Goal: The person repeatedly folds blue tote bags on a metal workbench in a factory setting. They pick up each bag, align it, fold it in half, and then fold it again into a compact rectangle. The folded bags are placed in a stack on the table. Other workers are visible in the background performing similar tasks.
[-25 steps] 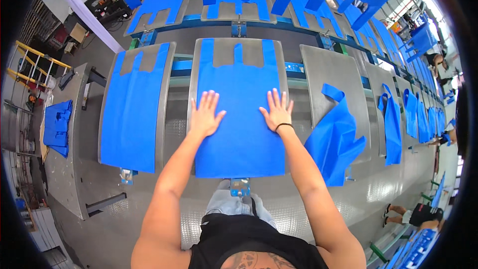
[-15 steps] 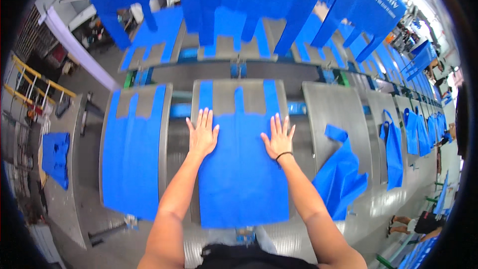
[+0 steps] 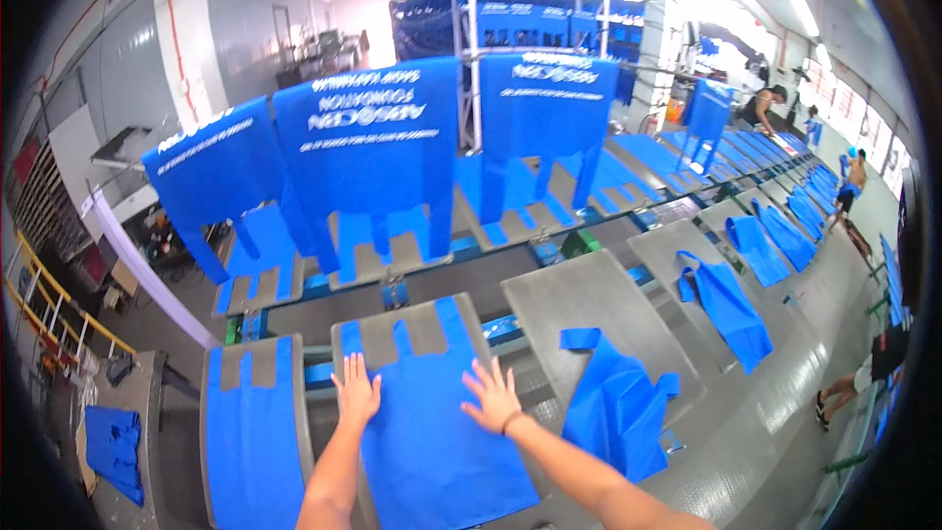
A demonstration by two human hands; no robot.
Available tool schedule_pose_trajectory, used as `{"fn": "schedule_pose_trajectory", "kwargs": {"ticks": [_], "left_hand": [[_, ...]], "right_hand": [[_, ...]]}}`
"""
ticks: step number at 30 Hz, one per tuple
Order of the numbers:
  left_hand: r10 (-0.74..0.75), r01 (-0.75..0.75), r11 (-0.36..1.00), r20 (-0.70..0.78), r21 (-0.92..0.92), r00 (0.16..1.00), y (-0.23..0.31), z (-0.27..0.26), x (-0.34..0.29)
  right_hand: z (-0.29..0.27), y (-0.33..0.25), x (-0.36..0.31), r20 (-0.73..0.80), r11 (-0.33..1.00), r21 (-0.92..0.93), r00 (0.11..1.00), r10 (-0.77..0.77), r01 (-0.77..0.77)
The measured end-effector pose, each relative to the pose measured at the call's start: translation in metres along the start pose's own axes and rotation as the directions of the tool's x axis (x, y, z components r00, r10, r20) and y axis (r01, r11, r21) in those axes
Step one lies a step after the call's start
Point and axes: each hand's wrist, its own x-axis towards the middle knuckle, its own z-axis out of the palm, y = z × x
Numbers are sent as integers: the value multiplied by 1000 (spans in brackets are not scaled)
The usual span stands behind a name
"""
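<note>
A blue fabric bag (image 3: 432, 442) with strap-like handles lies flat on a grey board (image 3: 476, 319). My left hand (image 3: 355, 391) rests open at its left edge, just below the left handle strap. Fingers spread, my right hand (image 3: 493, 398) lies on or just over the bag's right edge, with a dark band at the wrist. The bag's handle straps point away from me, and grey board shows between them. Neither hand grips anything.
Another blue bag (image 3: 253, 442) lies flat on a board at left. To the right, a crumpled blue bag (image 3: 618, 402) hangs partly off its board (image 3: 574, 299). Printed blue bags (image 3: 378, 172) hang upright along the far row. People (image 3: 765, 108) stand farther right.
My view has tilted up and turned right, showing more of the room and the hanging bags. Both hands stay open at the same bag; the right one sits slightly farther inward on it.
</note>
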Motion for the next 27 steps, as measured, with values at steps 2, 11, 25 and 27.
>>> {"fn": "schedule_pose_trajectory", "kwargs": {"ticks": [2,11,25,27], "left_hand": [[125,-153,965,-143,-211,982,73,-4,-49],[765,-763,620,359,-184,535,386,57,-308],[495,-504,862,123,50,860,457,146,-360],[439,-440,893,-33,-97,898,460,150,-359]], "right_hand": [[-36,8,-83,-173,936,345,985,-11,71],[-165,147,-383,64,954,-50,952,299,-296],[-68,241,-421,-259,991,120,961,97,-67],[-75,244,-427,-261,965,261,962,84,-13]]}}
